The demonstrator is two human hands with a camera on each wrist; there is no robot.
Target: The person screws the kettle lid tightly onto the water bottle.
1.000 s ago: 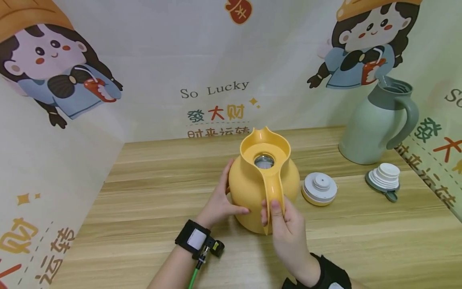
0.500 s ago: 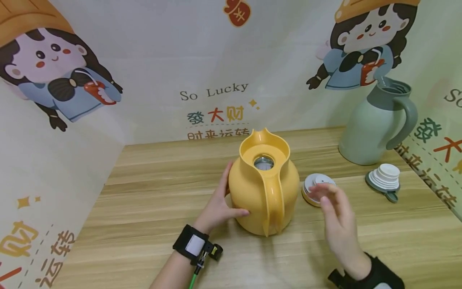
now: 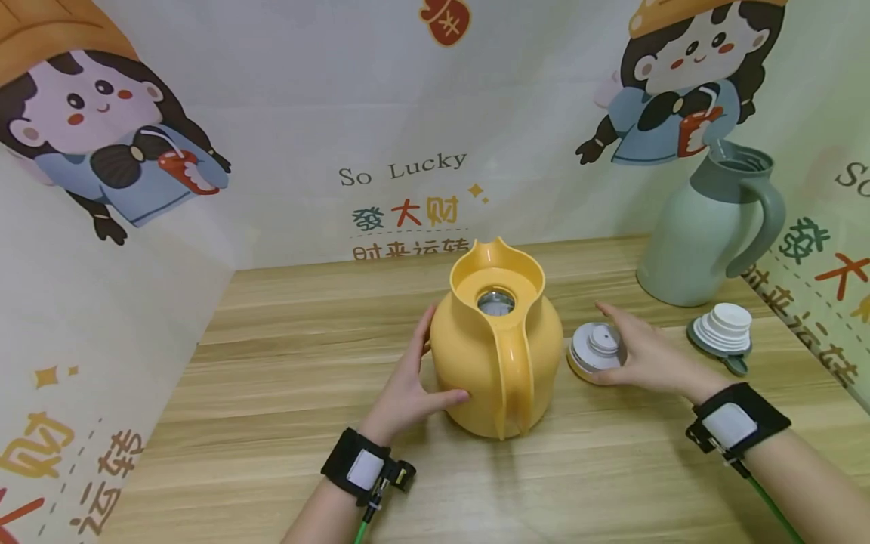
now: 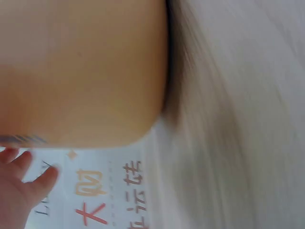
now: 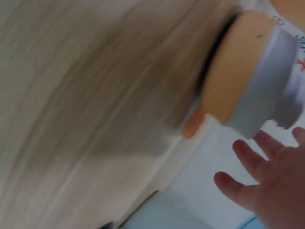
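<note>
A yellow thermos jug (image 3: 498, 363) stands upright and uncapped, its handle toward me. My left hand (image 3: 411, 385) holds its left side, thumb across the front and fingers round the far side; in the left wrist view the fingertips (image 4: 44, 179) show beside its body (image 4: 81, 71). To the right of the jug, its white-and-yellow stopper lid (image 3: 593, 349) lies upside down on the table. My right hand (image 3: 649, 355) is spread around the lid's right side, thumb near the front and fingers behind. The right wrist view shows those fingers (image 5: 245, 157) close to the lid (image 5: 243, 67), apparently not gripping it.
A pale green thermos jug (image 3: 693, 234) without a lid stands at the back right. In front of it lies a white-and-green stopper (image 3: 726, 332). The wooden table (image 3: 292, 363) meets a printed backdrop (image 3: 285, 136) at the back and sides.
My right hand has let go of the yellow jug's handle and moved right to the stopper lid, turning with its fingers spread. The left hand and the jug stay in place.
</note>
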